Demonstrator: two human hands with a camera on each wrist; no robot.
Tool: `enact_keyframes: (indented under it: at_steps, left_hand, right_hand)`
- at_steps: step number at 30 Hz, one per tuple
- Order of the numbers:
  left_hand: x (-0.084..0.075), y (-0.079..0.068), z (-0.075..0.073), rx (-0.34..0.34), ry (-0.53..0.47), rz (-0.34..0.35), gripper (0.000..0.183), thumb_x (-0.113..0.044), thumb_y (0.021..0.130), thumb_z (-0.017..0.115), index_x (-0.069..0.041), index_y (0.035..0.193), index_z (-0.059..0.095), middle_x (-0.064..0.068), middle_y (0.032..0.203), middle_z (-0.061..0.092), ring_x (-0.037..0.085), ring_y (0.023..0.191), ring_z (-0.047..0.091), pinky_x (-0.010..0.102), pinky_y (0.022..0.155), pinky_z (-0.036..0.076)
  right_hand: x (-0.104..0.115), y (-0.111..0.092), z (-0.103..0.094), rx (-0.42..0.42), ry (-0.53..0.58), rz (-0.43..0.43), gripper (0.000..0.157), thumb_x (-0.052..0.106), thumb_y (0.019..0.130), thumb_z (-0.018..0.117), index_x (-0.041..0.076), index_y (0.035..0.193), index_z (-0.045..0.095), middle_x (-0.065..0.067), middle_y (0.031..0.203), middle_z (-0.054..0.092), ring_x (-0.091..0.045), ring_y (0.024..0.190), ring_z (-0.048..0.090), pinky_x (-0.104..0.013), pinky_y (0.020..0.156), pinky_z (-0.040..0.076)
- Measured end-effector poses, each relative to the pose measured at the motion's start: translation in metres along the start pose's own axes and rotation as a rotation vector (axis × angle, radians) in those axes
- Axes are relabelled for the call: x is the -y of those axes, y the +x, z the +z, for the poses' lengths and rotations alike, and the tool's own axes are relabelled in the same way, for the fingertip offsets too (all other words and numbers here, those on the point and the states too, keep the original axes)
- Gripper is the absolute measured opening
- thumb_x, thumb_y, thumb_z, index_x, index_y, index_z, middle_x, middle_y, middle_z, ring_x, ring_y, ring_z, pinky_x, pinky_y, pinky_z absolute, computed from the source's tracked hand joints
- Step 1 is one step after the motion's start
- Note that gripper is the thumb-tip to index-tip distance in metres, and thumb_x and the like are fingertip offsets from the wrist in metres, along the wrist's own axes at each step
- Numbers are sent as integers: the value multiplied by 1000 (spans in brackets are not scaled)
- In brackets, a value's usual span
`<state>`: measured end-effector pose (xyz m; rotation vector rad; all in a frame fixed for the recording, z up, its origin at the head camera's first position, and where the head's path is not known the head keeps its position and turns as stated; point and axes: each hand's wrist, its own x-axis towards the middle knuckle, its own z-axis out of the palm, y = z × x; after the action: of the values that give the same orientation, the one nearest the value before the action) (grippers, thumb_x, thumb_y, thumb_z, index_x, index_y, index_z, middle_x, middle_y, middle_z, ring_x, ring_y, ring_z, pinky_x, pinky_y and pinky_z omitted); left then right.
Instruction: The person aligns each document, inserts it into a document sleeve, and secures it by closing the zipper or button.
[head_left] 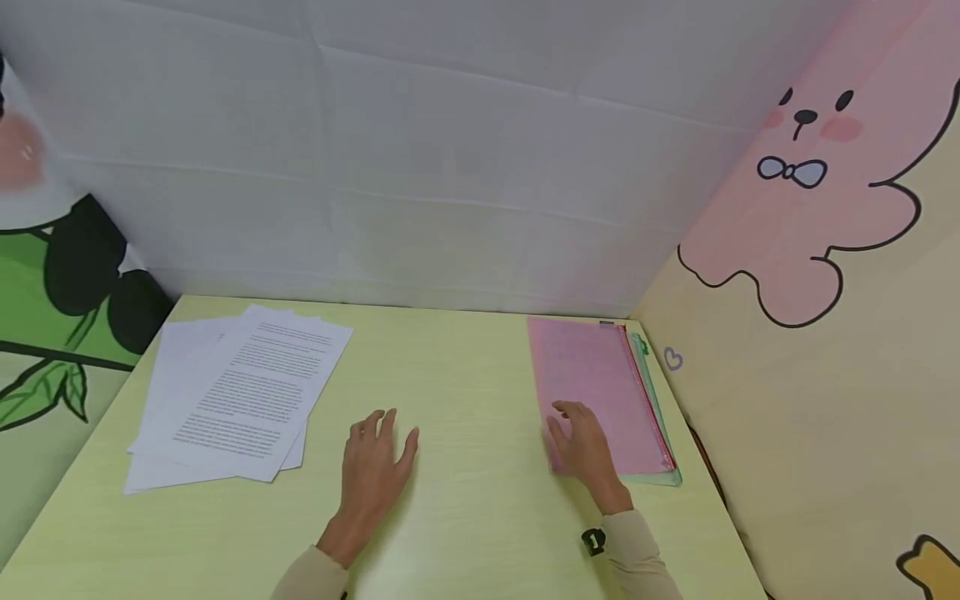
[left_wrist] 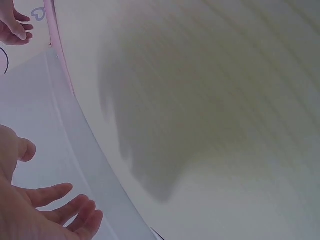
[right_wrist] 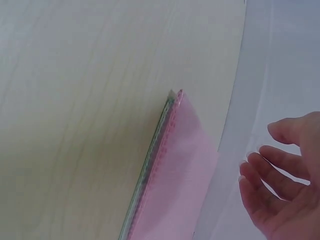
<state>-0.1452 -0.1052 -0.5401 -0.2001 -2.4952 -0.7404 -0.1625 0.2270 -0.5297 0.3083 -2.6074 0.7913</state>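
My left hand [head_left: 371,471] hovers over the middle of the table with fingers loosely spread and nothing in them; the left wrist view shows its shadow on the tabletop. To its left lie several overlapping sheets of printed paper [head_left: 255,392], fanned at angles. My right hand [head_left: 587,446] is over the left part of a pink zip pouch [head_left: 592,358], fingers relaxed and holding nothing. In the right wrist view those fingers [right_wrist: 275,175] appear apart from the pouch. Beneath the pink pouch is a green pouch [head_left: 655,402], showing along the right and lower edges.
The pale wooden table [head_left: 465,517] meets a white cloth backdrop [head_left: 450,167] at its far edge. On the right stands a cream wall panel [head_left: 825,417] with a pink bear drawing. Leaf and cartoon prints cover the left wall [head_left: 45,283].
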Motion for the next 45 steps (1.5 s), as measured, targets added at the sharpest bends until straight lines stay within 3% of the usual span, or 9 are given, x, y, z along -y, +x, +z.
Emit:
enact_keyframes:
  at_steps: [7, 23, 35, 45]
  left_hand:
    - [-9, 2, 5, 23, -46, -29, 41, -25, 93, 74, 7, 118, 66, 26, 112, 64, 46, 100, 59, 56, 81, 52]
    - [-33, 20, 23, 40, -81, 9, 37, -24, 94, 74, 6, 115, 69, 24, 107, 68, 42, 97, 63, 52, 78, 56]
    - [-54, 35, 40, 31, -74, 54, 33, -24, 94, 74, 5, 110, 71, 21, 102, 70, 39, 93, 65, 49, 76, 57]
    - [-65, 41, 54, 53, -119, 43, 30, -23, 96, 72, 4, 107, 72, 20, 99, 71, 37, 92, 65, 47, 76, 57]
  right_hand:
    - [-7, 4, -11, 39, 28, 131, 28, 5, 96, 71, -7, 121, 67, -23, 115, 68, -38, 104, 62, -54, 88, 53]
    - [-36, 11, -26, -99, 20, 130, 24, 1, 93, 73, -10, 113, 68, -29, 109, 67, -46, 99, 62, -56, 85, 54]
    - [-56, 11, -38, -123, -15, 208, 27, 3, 94, 72, -11, 117, 66, -31, 113, 66, -46, 104, 60, -59, 89, 52]
    - [-64, 15, -51, -119, -11, 247, 28, 2, 93, 71, -14, 116, 65, -33, 114, 66, -50, 106, 60, -60, 90, 50]
